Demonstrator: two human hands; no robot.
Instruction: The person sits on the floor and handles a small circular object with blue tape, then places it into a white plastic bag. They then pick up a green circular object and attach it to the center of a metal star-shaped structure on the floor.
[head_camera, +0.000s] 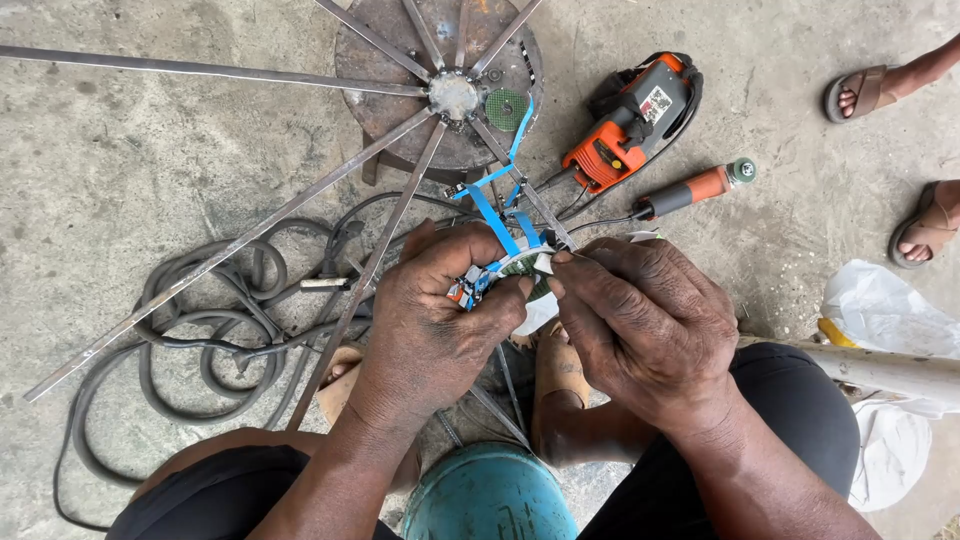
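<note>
While both hands (540, 310) pinch a disc pack (520, 272) | stained concrete floor (120, 170) | coiled cables (200, 340)

The scene is viewed steeply downward from head height, close over the concrete floor (120, 180), knees at six o'clock.

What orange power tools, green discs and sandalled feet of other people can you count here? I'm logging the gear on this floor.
Orange power tools: 2, the boxy orange and black machine and the slim orange-handled grinder.
Green discs: 2, one on the rusty round steel plate, one pinched between the left hand and right hand.
Sandalled feet: 2.
Total: 6.
</note>
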